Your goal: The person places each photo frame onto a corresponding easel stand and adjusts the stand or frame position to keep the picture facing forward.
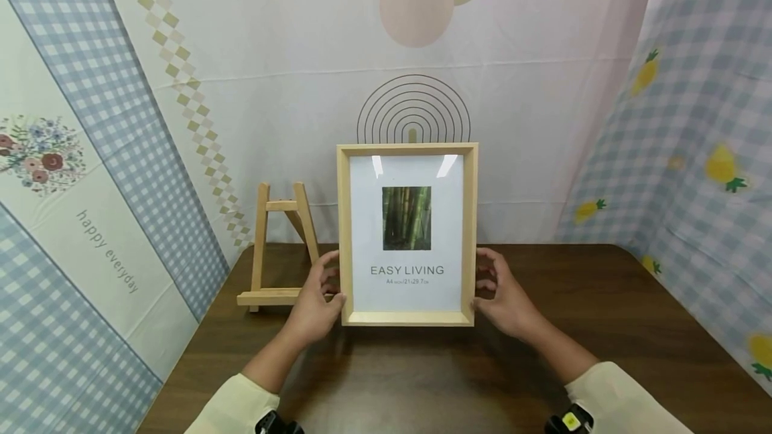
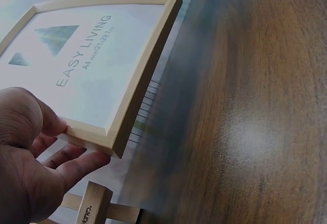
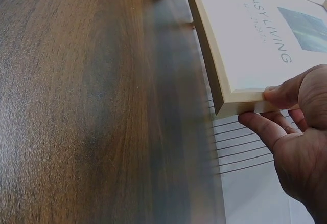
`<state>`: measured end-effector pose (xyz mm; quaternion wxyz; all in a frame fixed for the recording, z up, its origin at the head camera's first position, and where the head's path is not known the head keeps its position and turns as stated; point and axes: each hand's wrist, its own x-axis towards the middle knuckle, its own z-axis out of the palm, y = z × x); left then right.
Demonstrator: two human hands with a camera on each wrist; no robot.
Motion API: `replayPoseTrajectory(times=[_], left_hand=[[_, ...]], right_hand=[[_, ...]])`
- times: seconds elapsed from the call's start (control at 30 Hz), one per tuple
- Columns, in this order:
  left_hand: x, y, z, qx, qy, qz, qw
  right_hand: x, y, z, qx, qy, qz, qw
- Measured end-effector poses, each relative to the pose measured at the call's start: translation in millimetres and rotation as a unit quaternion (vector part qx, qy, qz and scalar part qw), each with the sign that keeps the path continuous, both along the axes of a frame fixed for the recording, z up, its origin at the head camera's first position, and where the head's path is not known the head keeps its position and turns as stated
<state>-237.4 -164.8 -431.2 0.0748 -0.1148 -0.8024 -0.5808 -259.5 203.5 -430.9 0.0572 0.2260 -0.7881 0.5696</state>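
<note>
A light wooden picture frame (image 1: 468, 233) faces me upright, with a small bamboo photo and the words EASY LIVING on its white sheet. My left hand (image 1: 316, 303) grips its left side, thumb on the front edge and fingers behind. On the opposite side my right hand (image 1: 503, 297) pinches the edge in the same way. In both wrist views the frame (image 2: 135, 88) is held up off the table, its lower edge apart from the wood. Behind my left hand stands a small wooden easel (image 1: 261, 240), partly hidden by that hand and the frame.
The dark wooden table (image 1: 573, 300) runs back to a white cloth (image 1: 289, 106) printed with arches and circles. Blue checked cloth hangs on the left (image 1: 90, 39) and on the right (image 1: 693, 153). The easel's front ledge (image 1: 271, 297) juts toward me.
</note>
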Motion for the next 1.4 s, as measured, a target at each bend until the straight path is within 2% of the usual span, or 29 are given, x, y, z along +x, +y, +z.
replayPoseTrajectory(times=[0.43, 0.8, 1.0, 1.4], left_hand=[[2.1, -3.8, 4.3, 0.002, -0.011, 0.001, 0.9999], [2.4, -3.8, 5.0, 0.0, -0.004, 0.007, 1.0], [3.1, -3.2, 7.4, -0.004, 0.001, 0.011, 0.9999], [-3.4, -1.7, 9.7, 0.001, 0.009, 0.017, 0.9998]], right_hand=[[3.0, -4.5, 0.7, 0.005, 0.01, -0.004, 0.9999], [5.7, -6.5, 2.0, -0.001, -0.007, -0.009, 0.9999], [1.8, -6.8, 1.7, 0.002, 0.001, -0.008, 1.0], [-10.3, -6.4, 2.3, -0.004, 0.02, 0.003, 0.9998]])
